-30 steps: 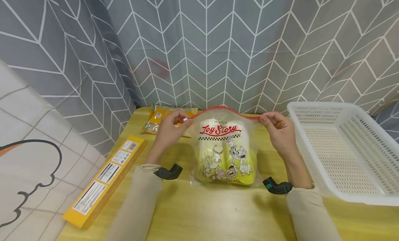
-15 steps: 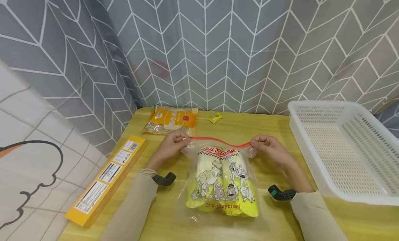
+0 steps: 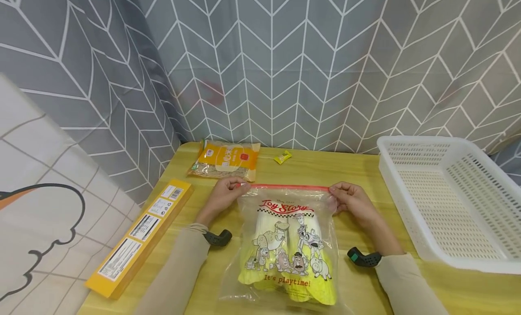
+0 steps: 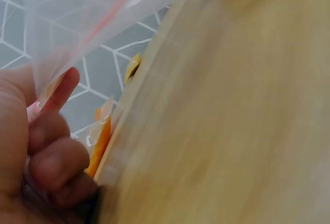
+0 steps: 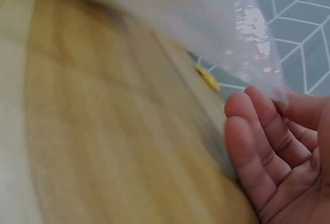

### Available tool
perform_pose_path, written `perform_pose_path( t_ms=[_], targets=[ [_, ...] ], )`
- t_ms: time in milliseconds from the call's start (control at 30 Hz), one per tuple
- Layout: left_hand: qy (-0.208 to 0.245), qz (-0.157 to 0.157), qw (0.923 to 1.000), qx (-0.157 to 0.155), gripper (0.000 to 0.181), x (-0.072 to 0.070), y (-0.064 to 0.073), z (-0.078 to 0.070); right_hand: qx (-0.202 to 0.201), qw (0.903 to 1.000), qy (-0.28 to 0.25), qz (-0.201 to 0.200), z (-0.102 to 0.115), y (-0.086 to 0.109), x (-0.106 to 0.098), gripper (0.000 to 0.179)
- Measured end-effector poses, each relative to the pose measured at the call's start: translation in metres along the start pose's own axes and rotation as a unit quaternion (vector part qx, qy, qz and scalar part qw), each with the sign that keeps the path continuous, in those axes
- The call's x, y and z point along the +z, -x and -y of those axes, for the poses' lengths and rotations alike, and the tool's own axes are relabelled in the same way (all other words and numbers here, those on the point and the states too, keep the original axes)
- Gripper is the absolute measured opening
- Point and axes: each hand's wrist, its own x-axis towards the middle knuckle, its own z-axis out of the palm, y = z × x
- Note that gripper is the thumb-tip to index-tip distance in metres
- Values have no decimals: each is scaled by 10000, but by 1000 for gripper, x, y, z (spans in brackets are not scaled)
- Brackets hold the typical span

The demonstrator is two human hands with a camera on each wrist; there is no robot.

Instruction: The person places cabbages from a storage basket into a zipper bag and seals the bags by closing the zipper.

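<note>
A clear zip bag point(image 3: 285, 247) printed with "Toy Story" and cartoon figures holds two white-and-yellow bundles point(image 3: 264, 231); their exact kind cannot be told through the plastic. Its red zip edge runs straight across between the hands. The left hand point(image 3: 226, 195) pinches the top left corner between thumb and finger, and a white bit shows there. At the top right corner the right hand point(image 3: 351, 201) pinches the plastic the same way. Both wrist views show the bag's corner between thumb and fingertips, with the left hand point(image 4: 46, 147) and right hand point(image 5: 278, 147) close up.
An orange-printed food packet point(image 3: 225, 160) lies at the back left, and a small yellow wrapped sweet point(image 3: 282, 157) near the back edge. On the left is a long orange box point(image 3: 140, 238) with labels. A white perforated basket point(image 3: 447, 202) stands at the right. Grey patterned curtain behind.
Both hands have drawn the bag down toward the person, uncovering the packet and sweet behind it. The red zip edge was wavy and is now pulled straight.
</note>
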Motion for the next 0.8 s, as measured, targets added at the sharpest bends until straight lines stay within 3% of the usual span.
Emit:
perform_pose_path(
  t_ms=[200,400,800],
  targets=[
    [217,-347,9990,204,25,7,-1,-1,-108,9996,102,-236,-1,1,2,14],
    [343,-408,9983,227,24,4,1,0,-159,9994,193,-254,0,-2,4,20],
    [327,-466,9983,125,28,1,3,0,-27,9995,26,-324,0,-3,4,11]
  ],
)
